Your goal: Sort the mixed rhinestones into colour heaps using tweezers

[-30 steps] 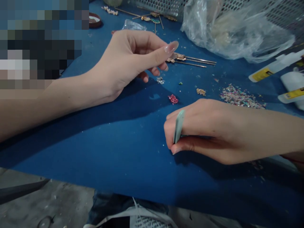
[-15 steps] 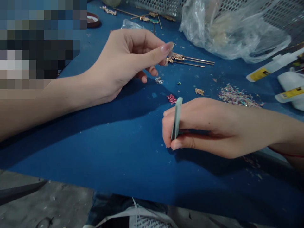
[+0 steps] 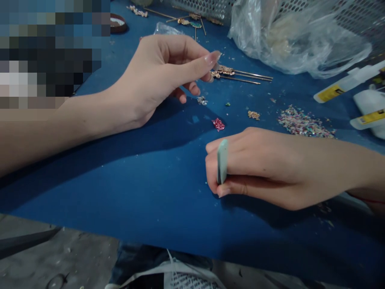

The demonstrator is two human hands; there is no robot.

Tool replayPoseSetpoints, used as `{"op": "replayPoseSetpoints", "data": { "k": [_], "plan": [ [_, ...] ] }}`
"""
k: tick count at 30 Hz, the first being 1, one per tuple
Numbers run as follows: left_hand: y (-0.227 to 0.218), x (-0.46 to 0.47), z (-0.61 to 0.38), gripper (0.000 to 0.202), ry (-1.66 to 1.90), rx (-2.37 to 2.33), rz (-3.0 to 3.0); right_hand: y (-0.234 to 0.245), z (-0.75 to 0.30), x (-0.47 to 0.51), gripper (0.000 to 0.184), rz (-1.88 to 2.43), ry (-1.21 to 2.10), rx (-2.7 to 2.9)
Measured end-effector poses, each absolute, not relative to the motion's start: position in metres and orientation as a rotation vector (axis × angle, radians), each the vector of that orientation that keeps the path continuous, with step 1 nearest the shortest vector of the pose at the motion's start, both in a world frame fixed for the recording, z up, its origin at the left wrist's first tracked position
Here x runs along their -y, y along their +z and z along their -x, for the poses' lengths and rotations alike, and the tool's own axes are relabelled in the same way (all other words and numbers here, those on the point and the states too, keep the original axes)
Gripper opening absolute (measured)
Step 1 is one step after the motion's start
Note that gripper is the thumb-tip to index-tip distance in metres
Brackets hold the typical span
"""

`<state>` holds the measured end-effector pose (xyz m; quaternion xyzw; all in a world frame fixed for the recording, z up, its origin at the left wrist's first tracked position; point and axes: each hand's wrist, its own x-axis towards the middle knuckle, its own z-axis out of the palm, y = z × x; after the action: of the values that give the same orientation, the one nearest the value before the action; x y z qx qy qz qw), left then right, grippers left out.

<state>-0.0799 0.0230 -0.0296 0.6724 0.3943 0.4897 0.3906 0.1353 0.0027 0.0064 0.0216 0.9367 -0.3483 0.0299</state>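
Note:
My right hand (image 3: 258,168) is closed around pale green tweezers (image 3: 222,160), held near upright low over the blue table. The tips of the tweezers are hidden by my fingers. Up and to the left, my left hand (image 3: 177,66) pinches thumb against forefinger; whatever lies between them is too small to make out. Just past those fingertips lie gold hairpins (image 3: 225,71) with long thin prongs. Between my hands sit little piles of red rhinestones (image 3: 218,124), silvery pieces (image 3: 202,100), gold pieces (image 3: 253,115) and a few green ones (image 3: 227,104).
A wide heap of mixed coloured bits (image 3: 303,122) lies beyond my right wrist. Two glue bottles with yellow labels (image 3: 332,93) are at the right. Clear plastic bags (image 3: 288,40) lean on a perforated grey basket (image 3: 204,9). More hairpins (image 3: 189,22) rest at the back.
My right hand has dropped slightly toward the table's front edge, and the tweezers have tilted, showing a broader face. My left hand keeps its pinch almost in the same place.

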Motion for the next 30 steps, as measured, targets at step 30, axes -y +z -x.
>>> {"op": "replayPoseSetpoints", "data": {
  "k": [30],
  "plan": [
    [-0.0314,-0.0249,0.0806,0.018,1.247,-0.938,-1.644,0.016,-0.1396,-0.0071,0.011,-0.071,-1.04,-2.926]
  ]
}}
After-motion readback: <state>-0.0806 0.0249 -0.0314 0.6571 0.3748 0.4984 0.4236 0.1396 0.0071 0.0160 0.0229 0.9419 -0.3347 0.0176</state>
